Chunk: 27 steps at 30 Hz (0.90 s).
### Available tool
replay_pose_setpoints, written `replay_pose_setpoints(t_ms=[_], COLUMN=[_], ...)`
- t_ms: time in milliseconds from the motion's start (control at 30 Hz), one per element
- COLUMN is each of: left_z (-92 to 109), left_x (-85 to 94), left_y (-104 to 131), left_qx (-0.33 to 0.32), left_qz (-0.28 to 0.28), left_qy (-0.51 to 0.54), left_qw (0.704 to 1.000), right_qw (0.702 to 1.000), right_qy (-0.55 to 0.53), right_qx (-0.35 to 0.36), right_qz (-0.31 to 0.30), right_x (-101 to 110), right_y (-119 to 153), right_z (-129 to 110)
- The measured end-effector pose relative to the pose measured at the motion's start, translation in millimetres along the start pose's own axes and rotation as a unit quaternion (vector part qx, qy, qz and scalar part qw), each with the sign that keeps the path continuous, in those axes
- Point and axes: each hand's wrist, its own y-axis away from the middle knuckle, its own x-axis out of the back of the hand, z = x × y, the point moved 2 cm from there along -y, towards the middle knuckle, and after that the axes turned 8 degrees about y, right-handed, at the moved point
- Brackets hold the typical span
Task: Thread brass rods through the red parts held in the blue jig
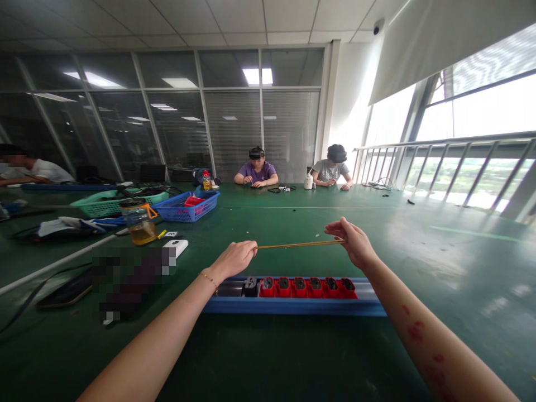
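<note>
A thin yellowish band [299,244] is drawn out nearly level between my two hands, above the green table. My left hand [238,258] is closed on its left end. The right end meets my right hand [352,241], whose thumb and fingers are bent around it. Below and between the hands lies a long blue tray [293,306]. A row of several red connector housings [299,287] stands in the tray, with a black and grey one [250,286] at the left of the row.
A blue basket [184,210], a green basket [98,206], a jar [139,223], a white-ended item [178,245] and a dark phone [67,287] are on the left. Two people [258,173] sit across the green table [268,357]; another person sits far left.
</note>
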Motion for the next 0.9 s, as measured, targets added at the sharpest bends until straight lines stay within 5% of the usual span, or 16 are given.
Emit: replay_pose_setpoints(t_ms=[167, 333, 467, 600, 900], left_z=[11.5, 32.4, 40.0, 32.8, 11.6], left_x=[11.1, 29.7, 46.0, 52.5, 48.5], left_y=[-2.2, 0.6, 10.8, 18.8, 21.7], left_qx=[0.021, 0.017, 0.051, 0.069, 0.104], left_qz=[0.016, 0.01, -0.125, -0.29, -0.34], left_qy=[-0.078, -0.08, 0.053, 0.17, 0.255], left_qw=[0.997, 0.997, 0.989, 0.939, 0.899], right_qw=[0.985, 0.919, 0.885, 0.843, 0.77], right_qy=[0.124, 0.297, 0.333, 0.322, 0.389], right_qx=[-0.033, 0.024, 0.033, -0.018, -0.081], right_qz=[-0.112, -0.257, -0.323, -0.43, -0.499], right_x=[-0.9, 22.1, 44.6, 49.8, 42.1], right_y=[6.0, 13.5, 18.7, 25.0, 32.6], right_z=[-4.5, -19.4, -29.8, -27.2, -21.3])
